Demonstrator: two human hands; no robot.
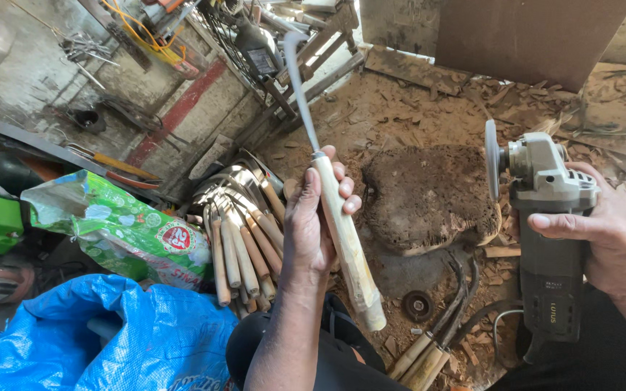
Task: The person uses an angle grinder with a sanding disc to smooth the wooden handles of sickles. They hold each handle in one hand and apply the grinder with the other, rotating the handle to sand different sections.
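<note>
Left of centre, our left hand [311, 224] wraps shut around a sickle [335, 217] by its pale wooden handle, blade up and clear — at right, our right hand [603, 239] clasps the grey angle grinder [548, 239], disc facing the blade.

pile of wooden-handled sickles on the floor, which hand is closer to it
Left. The left hand, gripping a sickle by its pale wooden handle, sits just right of the pile of wooden-handled sickles. The right hand holds the angle grinder, far right.
</note>
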